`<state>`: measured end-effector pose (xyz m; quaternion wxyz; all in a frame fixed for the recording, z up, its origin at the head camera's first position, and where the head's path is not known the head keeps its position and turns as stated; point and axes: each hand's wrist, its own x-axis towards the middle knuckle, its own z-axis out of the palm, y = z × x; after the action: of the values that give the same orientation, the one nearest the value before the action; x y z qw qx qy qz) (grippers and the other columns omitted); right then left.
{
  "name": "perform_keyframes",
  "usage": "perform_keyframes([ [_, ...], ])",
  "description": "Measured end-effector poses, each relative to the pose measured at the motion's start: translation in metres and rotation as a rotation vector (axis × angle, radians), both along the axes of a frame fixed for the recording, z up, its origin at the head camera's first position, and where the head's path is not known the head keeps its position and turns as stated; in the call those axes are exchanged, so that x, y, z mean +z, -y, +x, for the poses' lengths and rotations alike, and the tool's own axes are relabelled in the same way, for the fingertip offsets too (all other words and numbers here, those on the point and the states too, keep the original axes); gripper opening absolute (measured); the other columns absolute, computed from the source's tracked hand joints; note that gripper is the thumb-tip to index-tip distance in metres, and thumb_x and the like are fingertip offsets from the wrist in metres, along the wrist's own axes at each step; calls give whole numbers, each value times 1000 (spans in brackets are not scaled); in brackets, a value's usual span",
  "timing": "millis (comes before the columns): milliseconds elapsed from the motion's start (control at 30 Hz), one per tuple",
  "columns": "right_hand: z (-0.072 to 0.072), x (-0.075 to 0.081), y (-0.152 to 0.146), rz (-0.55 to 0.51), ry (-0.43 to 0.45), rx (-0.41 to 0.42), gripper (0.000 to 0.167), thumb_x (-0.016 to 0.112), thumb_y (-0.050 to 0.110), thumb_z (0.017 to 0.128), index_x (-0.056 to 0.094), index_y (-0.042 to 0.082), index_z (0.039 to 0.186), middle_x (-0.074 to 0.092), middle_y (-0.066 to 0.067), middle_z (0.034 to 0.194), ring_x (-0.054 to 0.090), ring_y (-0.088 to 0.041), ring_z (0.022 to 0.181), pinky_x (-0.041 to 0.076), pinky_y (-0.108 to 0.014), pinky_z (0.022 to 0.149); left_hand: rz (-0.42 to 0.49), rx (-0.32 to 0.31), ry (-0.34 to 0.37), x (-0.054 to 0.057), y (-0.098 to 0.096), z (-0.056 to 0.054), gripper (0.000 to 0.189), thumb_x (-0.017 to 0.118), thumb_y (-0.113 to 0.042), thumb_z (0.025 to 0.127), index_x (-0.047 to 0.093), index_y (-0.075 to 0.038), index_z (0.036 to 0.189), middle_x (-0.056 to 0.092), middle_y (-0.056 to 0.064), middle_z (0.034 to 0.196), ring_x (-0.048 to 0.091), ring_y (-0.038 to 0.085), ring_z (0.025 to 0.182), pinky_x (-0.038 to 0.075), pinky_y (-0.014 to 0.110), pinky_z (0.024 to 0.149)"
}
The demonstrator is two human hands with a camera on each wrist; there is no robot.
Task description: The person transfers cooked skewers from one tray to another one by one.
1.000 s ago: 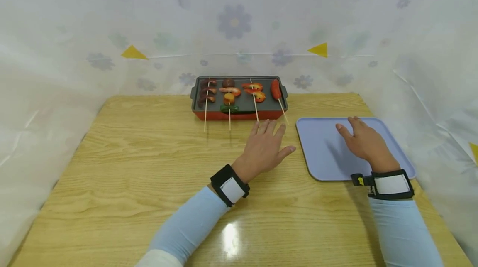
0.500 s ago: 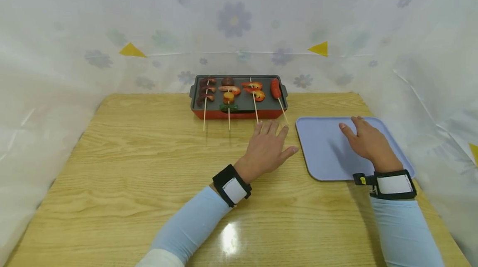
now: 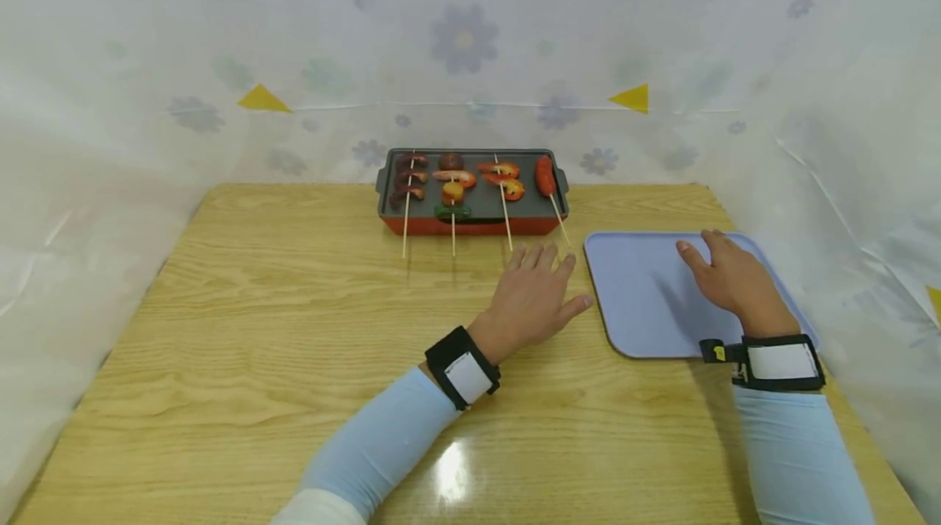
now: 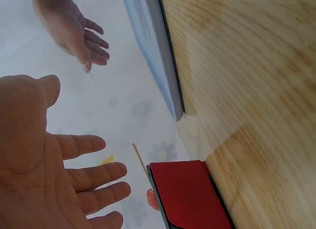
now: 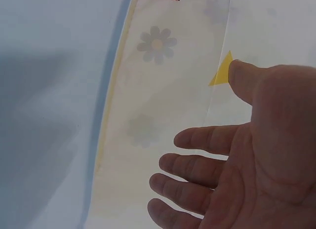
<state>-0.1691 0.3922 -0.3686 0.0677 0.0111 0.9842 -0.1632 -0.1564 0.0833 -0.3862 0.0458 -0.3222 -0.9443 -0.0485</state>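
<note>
At the back of the table stands a small red grill (image 3: 478,225) with a dark top. Across it lie a skewer of dark brown pieces (image 3: 409,179), a mixed skewer (image 3: 453,192), a shrimp skewer (image 3: 503,182) and a sausage skewer (image 3: 545,176), their sticks jutting over the front edge. My left hand (image 3: 528,296) hovers just in front of the grill with its fingers spread; nothing is in its palm in the left wrist view. Above the lilac tray (image 3: 632,296) hangs my right hand (image 3: 731,280), fingers extended and holding nothing. Its shadow falls on the tray.
The wooden table (image 3: 279,329) runs up to a flowered curtain (image 3: 463,35) at the back and both sides. Yellow triangles (image 3: 631,99) are stuck on the curtain. The tray lies right of the grill, near the table's right edge.
My left hand has drifted slightly right and back toward me, away from the grill. The right hand has shifted a little to the right over the tray. The skewers and grill stay put.
</note>
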Motion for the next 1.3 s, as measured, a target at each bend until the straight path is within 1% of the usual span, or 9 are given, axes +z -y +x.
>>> perform_keyframes([
  [133, 0, -1, -4, 8, 9, -2, 86, 21, 56, 103, 15, -18, 147, 15, -45, 147, 18, -62, 132, 19, -70, 103, -9, -8, 9, -1, -3, 2, 67, 32, -61, 100, 43, -16, 149, 44, 12, 148, 41, 28, 137, 28, 45, 115],
  [333, 0, -2, -6, 12, 18, -10, 87, 20, 57, 103, 15, -18, 146, 18, -45, 146, 19, -62, 132, 20, -69, 104, -30, -25, 61, -3, -9, 4, 68, 30, -61, 100, 42, -16, 149, 45, 10, 148, 41, 27, 138, 25, 44, 116],
  [467, -1, -3, -6, 13, 15, -15, 87, 21, 56, 103, 17, -19, 146, 20, -46, 145, 20, -62, 132, 20, -69, 104, -30, -40, 80, -5, -13, 4, 68, 30, -62, 100, 42, -16, 149, 46, 9, 147, 42, 26, 137, 25, 43, 116],
  [733, -1, -7, -10, 22, 17, -18, 86, 21, 55, 104, 18, -21, 144, 22, -46, 143, 22, -62, 131, 22, -69, 104, -40, -41, 82, -7, -20, 6, 68, 29, -63, 100, 42, -18, 149, 50, 7, 143, 46, 24, 133, 27, 43, 115],
  [867, -3, -8, -10, 28, 29, -19, 87, 20, 56, 103, 17, -20, 145, 23, -46, 144, 22, -61, 131, 22, -69, 103, -44, -39, 73, -9, -21, 7, 68, 30, -63, 99, 42, -18, 148, 54, 5, 139, 50, 23, 130, 29, 42, 114],
  [1033, -3, -8, -10, 37, 25, -15, 86, 20, 56, 103, 18, -20, 145, 24, -45, 143, 23, -62, 130, 23, -69, 103, -33, -47, 58, -12, -22, 5, 67, 30, -62, 100, 45, -17, 147, 60, 5, 131, 56, 22, 122, 37, 42, 109],
  [1200, -4, -7, -12, 42, 15, -18, 87, 21, 55, 103, 19, -21, 144, 25, -47, 142, 24, -62, 129, 23, -69, 103, -47, -35, 79, -14, -24, 0, 67, 29, -62, 100, 44, -17, 147, 61, 5, 128, 58, 22, 119, 41, 40, 105],
  [1300, -4, -7, -14, 44, 20, -13, 87, 21, 55, 103, 19, -22, 143, 24, -47, 141, 23, -62, 129, 23, -69, 102, -61, -34, 111, -14, -26, -1, 68, 27, -62, 100, 42, -17, 149, 60, 4, 130, 57, 22, 120, 41, 38, 104],
])
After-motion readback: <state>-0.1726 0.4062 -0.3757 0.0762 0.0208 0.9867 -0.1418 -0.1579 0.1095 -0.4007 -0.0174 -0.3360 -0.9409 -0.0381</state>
